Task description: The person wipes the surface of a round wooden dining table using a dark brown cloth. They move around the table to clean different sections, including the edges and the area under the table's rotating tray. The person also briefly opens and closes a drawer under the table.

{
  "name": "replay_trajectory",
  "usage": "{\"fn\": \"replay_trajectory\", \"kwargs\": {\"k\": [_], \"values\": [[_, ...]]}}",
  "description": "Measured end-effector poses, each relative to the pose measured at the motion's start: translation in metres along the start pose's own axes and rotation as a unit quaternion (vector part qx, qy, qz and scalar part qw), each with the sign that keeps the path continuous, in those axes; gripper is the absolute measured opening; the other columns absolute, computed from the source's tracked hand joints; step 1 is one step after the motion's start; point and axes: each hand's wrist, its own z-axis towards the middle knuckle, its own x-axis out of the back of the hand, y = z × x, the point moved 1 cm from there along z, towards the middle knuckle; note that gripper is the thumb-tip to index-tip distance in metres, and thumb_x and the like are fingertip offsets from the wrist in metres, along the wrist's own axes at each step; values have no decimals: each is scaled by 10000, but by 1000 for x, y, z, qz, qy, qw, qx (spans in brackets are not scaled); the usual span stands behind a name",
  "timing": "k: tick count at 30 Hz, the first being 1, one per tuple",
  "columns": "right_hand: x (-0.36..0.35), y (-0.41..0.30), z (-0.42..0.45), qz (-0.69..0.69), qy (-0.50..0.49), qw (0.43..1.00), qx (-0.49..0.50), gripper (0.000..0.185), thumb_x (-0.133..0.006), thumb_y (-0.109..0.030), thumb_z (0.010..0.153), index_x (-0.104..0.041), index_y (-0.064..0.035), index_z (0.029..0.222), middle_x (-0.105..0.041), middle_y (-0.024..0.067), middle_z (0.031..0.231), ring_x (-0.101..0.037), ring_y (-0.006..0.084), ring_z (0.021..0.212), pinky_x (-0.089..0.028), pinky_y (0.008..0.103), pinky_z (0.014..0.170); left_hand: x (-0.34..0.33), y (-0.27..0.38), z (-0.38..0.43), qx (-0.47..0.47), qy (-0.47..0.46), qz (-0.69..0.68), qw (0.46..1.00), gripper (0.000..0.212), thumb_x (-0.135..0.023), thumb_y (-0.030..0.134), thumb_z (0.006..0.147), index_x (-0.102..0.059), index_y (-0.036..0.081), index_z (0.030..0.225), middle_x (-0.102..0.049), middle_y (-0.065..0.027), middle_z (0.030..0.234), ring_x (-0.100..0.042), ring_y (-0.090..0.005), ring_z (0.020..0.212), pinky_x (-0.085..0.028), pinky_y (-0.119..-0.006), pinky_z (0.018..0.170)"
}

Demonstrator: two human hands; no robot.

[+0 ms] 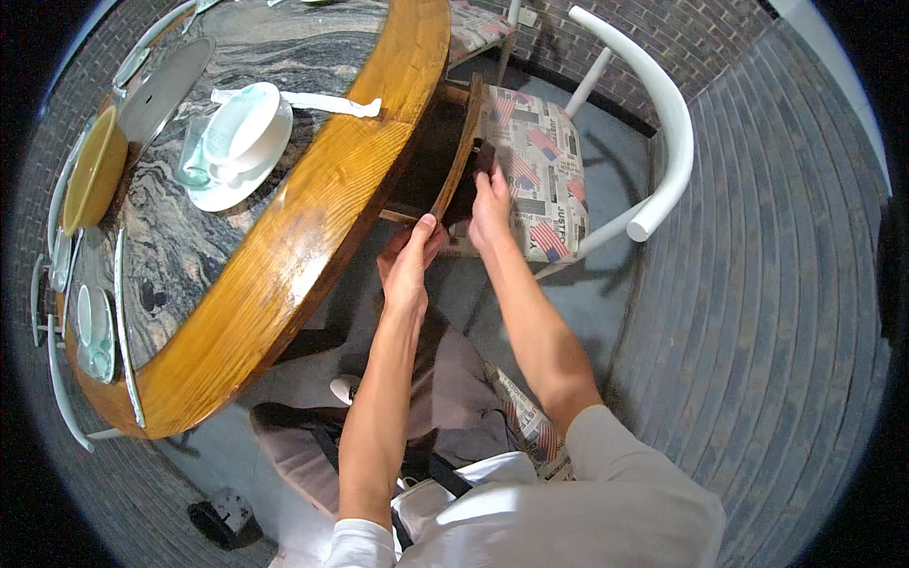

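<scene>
A curved wooden drawer [460, 167] stands pulled out from under the rim of a round table. Its inside looks dark, and I cannot make out any contents. At its near corner my left hand [410, 259] grips the front panel, thumb on top and fingers curled around the outer side. Just outside that panel, my right hand [490, 209] pinches a dark brown piece, apparently a cloth [484, 154], against or close to the drawer front. Part of the cloth is hidden by my fingers. Beyond both hands is a chair seat [540, 170] covered in newspaper-and-flag print.
The table has a glossy wooden rim [305, 248] and a marbled stone top [312, 42]. On it are a wrapped bowl on a plate [248, 184], paper-sleeved chopsticks [334, 104] and a yellow basin [92, 170]. A white chair back [678, 135] and brick wall [746, 284] stand right.
</scene>
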Motion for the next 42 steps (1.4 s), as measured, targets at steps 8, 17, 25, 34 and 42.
{"fn": "replay_trajectory", "kwargs": {"k": [8,17,25,34,42], "values": [[11,-18,115,-41,-5,999,-7,708,-601,-324,1018,-287,1,1563,-247,156,1653,-179,268,1538,-125,400,1232,6,-5,11,12,-37,19,999,366,-771,253,899,-703,-62,1072,-724,-161,1071,-717,-254,986,-553,-372,959],[-12,-20,-22,-39,43,998,-4,584,-579,-236,1039,-388,100,1478,-394,224,1561,-361,273,1455,-275,364,1192,6,-3,-2,0,9,14,1000,439,-786,312,885,-683,-16,1157,-688,-138,1163,-646,-231,1108,-474,-393,1033],[-26,-18,-115,-210,85,972,57,460,-635,-224,1002,-561,120,1298,-603,226,1318,-553,291,1248,-419,377,1055,4,-2,-3,-4,-16,22,1000,431,-762,330,890,-674,37,1194,-665,-66,1195,-592,-189,1112,-446,-358,1009],[-45,-46,-137,-333,40,875,348,358,-662,-108,941,-637,21,1274,-558,236,1264,-563,396,1172,-452,449,1010,1,2,-10,24,-108,-50,993,361,-644,321,977,-663,76,1241,-676,-41,1176,-629,-156,1035,-523,-312,897],[-46,-93,-23,-487,2,796,359,341,-669,-138,919,-672,-35,1244,-570,250,1255,-579,424,1151,-469,453,1010,4,-3,-4,19,1,35,999,427,-822,369,837,-722,27,1073,-693,-50,1065,-614,-152,958,-481,-320,878]]}}
